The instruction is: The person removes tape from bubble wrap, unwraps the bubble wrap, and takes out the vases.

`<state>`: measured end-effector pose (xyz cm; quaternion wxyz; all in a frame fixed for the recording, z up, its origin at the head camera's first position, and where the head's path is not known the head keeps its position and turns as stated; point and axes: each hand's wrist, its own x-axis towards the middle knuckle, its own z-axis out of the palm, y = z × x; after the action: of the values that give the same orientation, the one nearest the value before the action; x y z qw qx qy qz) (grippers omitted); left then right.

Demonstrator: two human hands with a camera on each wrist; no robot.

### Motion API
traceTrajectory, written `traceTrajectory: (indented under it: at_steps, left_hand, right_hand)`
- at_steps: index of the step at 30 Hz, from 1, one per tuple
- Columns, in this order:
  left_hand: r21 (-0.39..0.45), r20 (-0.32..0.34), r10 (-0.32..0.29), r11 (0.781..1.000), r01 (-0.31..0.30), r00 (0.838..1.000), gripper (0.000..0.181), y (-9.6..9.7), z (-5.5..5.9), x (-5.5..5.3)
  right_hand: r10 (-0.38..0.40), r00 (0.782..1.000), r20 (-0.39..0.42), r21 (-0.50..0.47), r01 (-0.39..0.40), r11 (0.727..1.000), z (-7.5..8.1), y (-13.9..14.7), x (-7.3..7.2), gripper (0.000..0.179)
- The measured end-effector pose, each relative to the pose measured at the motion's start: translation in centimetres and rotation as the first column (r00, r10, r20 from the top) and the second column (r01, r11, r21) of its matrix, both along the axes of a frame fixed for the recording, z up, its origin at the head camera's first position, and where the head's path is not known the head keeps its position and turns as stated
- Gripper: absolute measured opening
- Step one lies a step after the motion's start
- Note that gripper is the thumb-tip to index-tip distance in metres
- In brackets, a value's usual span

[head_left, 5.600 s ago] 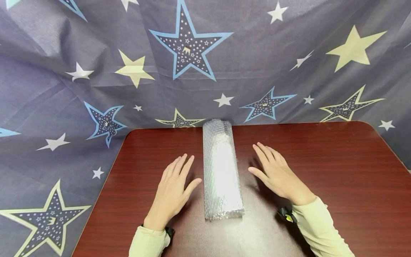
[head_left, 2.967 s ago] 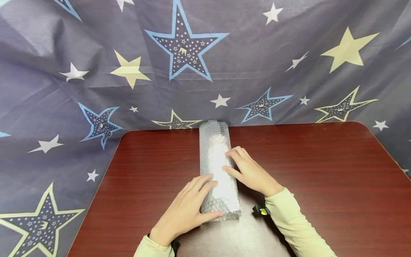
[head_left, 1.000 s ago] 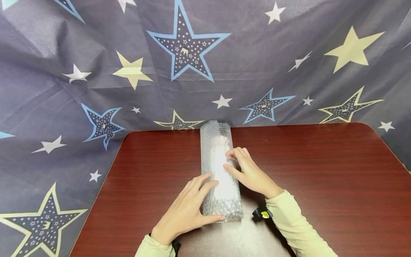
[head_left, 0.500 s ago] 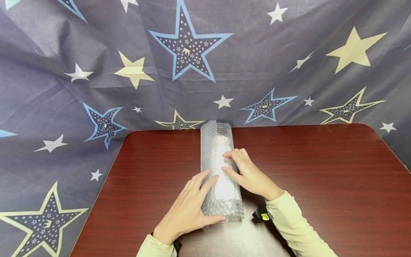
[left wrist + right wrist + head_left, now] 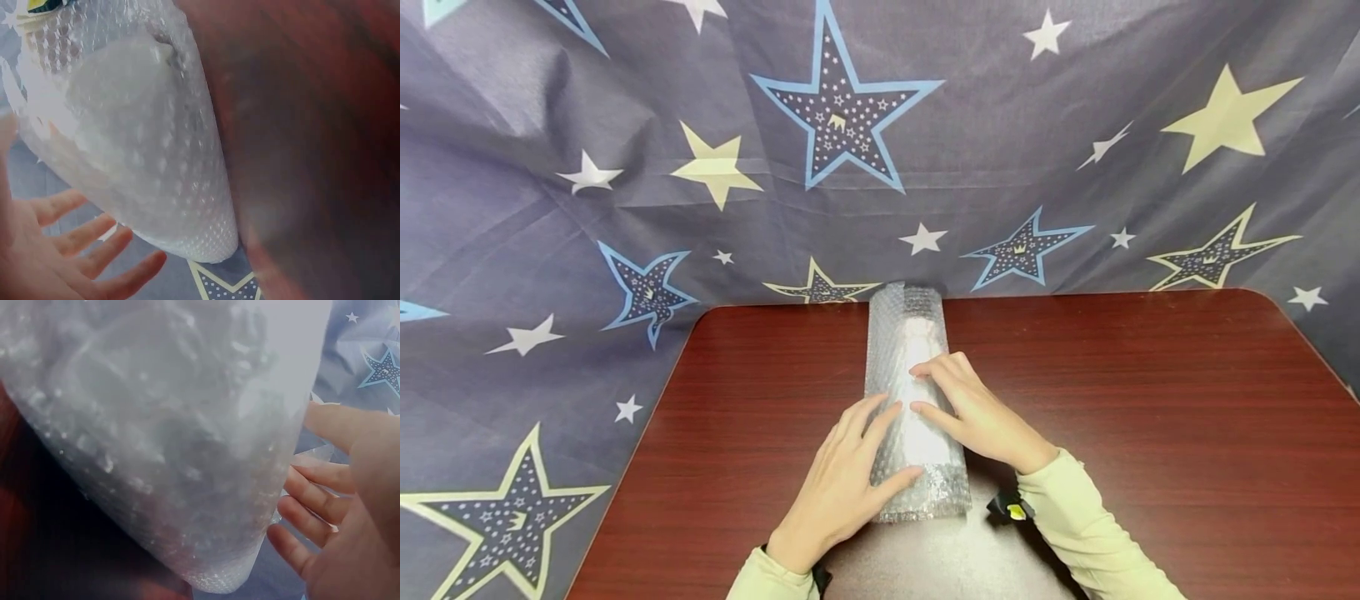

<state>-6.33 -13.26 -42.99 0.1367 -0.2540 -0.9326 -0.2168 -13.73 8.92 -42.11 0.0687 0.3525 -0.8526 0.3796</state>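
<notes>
A long bundle of clear bubble wrap (image 5: 915, 493) lies on the dark red table, its far end at the back edge. A pale, shiny area shows along its middle. My left hand (image 5: 838, 483) lies over its left side, fingers spread and relaxed, thumb toward the near end. From the right, my right hand (image 5: 981, 417) reaches onto the bundle, with index finger and thumb apart on its top. The left wrist view shows the left fingers (image 5: 128, 250) loosely extended beside the wrap. In the right wrist view, the right fingertips (image 5: 290, 512) are at the wrap's edge, near a thin clear flap (image 5: 315, 454).
The table (image 5: 1150, 417) extends to both sides of the bundle. Behind it hangs a grey cloth (image 5: 985, 150) printed with stars, meeting the table's back edge. A dark wrist strap (image 5: 1006, 507) with a yellow mark sits by the right sleeve.
Both hands have come in from either side onto the bubble wrap. Lately the left thumb has moved up from the near end, and the right hand has shifted slightly left and nearer.
</notes>
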Motion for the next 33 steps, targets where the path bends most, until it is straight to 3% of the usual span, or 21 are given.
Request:
traceTrajectory:
  at_steps: [3, 10, 22, 33]
  left_hand:
    - [0.013, -0.02, 0.006, 1.0, -0.006, 1.0, 0.072, 0.1, 0.1, -0.1]
    - [0.017, 0.003, 0.021, 1.0, -0.021, 1.0, 0.064, 0.5, 0.4, -0.2]
    - [0.022, -0.009, 0.049, 0.999, -0.048, 0.999, 0.067, 0.1, 0.6, -0.2]
    - [0.024, 0.054, 0.102, 0.994, -0.103, 0.993, 0.066, -1.0, 1.4, -0.3]
  right_hand:
    - [0.004, 1.0, -0.011, 0.001, -0.004, 1.0, 0.0, 0.0, 0.1, 0.034]
    - [0.003, 1.0, -0.012, 0.012, -0.002, 1.0, 0.0, -0.1, 0.1, 0.036]
    - [0.003, 0.999, -0.037, 0.036, -0.002, 0.999, 0.2, -0.3, 0.4, 0.041]
    - [0.035, 0.997, -0.066, 0.084, -0.03, 0.996, 0.4, -0.6, 0.6, 0.033]
